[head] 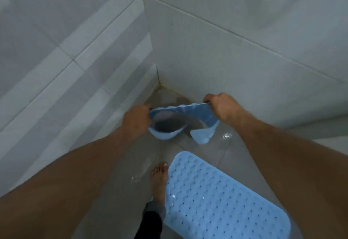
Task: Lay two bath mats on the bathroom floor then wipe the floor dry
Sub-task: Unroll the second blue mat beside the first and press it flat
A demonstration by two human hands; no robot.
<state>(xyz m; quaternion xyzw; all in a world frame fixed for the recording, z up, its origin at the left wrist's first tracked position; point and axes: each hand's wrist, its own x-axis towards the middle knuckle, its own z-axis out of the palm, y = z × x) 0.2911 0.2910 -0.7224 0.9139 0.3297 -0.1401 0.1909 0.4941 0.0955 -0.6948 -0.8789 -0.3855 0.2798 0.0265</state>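
Note:
One light blue rubber bath mat [216, 197] with holes and bumps lies flat on the wet grey floor at the lower right. A second blue mat [188, 110] hangs curled above the floor near the corner of the walls. My left hand [136, 122] grips its left edge and my right hand [222, 107] grips its right edge. Both lower corners of the held mat droop down and curl inward.
White tiled walls [244, 60] meet in a corner just beyond the held mat. My bare foot [160, 180] stands on the wet floor tiles [120, 191], touching the left edge of the flat mat. Water glistens on the floor.

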